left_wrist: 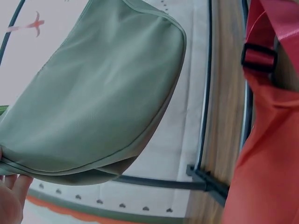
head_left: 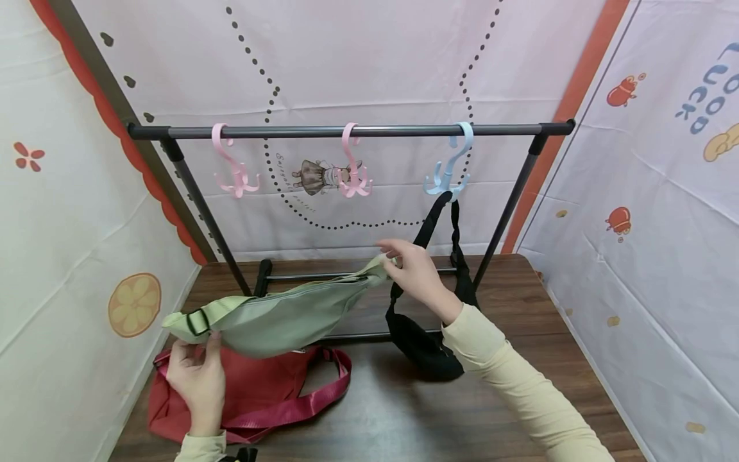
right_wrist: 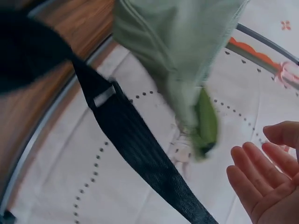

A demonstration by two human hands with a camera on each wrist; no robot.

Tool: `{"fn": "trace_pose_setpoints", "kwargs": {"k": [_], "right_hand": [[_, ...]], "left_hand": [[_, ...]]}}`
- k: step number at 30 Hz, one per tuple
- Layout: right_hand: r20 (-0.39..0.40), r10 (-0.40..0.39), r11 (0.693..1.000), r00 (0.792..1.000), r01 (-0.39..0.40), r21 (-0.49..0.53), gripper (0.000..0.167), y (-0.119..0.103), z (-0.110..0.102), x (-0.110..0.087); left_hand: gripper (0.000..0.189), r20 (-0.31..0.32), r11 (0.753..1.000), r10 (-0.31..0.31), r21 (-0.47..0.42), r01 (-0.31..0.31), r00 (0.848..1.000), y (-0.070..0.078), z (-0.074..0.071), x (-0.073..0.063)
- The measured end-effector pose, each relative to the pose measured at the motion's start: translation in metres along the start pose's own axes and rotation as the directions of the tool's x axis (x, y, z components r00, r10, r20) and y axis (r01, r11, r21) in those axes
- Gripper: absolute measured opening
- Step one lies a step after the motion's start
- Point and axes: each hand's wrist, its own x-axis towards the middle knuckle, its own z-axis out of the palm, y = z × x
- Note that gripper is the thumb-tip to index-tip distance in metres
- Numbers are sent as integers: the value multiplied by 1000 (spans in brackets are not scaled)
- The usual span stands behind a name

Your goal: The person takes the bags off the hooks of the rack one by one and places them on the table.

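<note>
A light green sling bag (head_left: 288,317) with a pale green strap and black buckle is held up in front of the rack, slanting up to the right. At its lower left end my left hand (head_left: 199,378) pinches the edge by the buckle between thumb and fingers; the left wrist view shows those fingers (left_wrist: 21,186) at the bag's corner. My right hand (head_left: 418,273) is beside the bag's upper right end. In the right wrist view its fingers (right_wrist: 268,163) are spread and loosely bent, with a gap to the bag and nothing in the palm.
A black rack (head_left: 288,132) carries two pink hooks, one left (head_left: 237,170) and one central (head_left: 353,173), and a blue hook (head_left: 447,176). From the blue one hangs a black bag (head_left: 424,350), close to my right forearm. A red bag (head_left: 260,378) lies on the wooden table (head_left: 398,423).
</note>
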Motion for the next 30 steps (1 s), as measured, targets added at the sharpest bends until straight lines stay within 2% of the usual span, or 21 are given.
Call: {"fn": "trace_pose_setpoints", "kwargs": {"k": [6,10,11,14,16,20,22,23,25,27,30], "right_hand": [[-122,93,977,988,-67,204,38,10,14,-17],[-137,202,925,970,-143,352,41,10,24,-27],[-124,227,908,966,-164,385,41,8,26,-29],[-67,270,869,961,-213,446,41,0,29,-35],[-27,282,863,959,-242,444,41,-5,31,-39],[111,276,822,955,-294,487,44,-7,39,-44],[182,265,795,947,-321,515,47,-6,44,-46],[211,260,776,942,-334,535,48,-5,46,-47],[249,247,756,936,-347,555,48,-4,52,-48],[266,244,739,933,-356,572,47,-4,56,-49],[253,255,710,933,-358,606,42,-5,62,-49]], "left_hand": [[18,-53,988,12,-156,-20,999,6,-9,8],[18,-56,975,32,-216,-44,998,8,-12,9],[18,-53,977,41,-205,-51,998,8,-13,9],[20,-64,967,25,-252,-40,998,8,-14,9],[21,-66,961,18,-276,-35,998,9,-14,9],[22,-72,942,-15,-337,-10,997,12,-10,7],[23,-71,919,-45,-395,13,996,13,-8,6],[23,-70,918,-56,-396,23,996,13,-7,5],[24,-59,902,-72,-431,40,996,12,-4,3],[26,-43,867,-90,-494,57,995,11,-2,2],[27,-22,833,-102,-549,73,995,9,-1,0]]}}
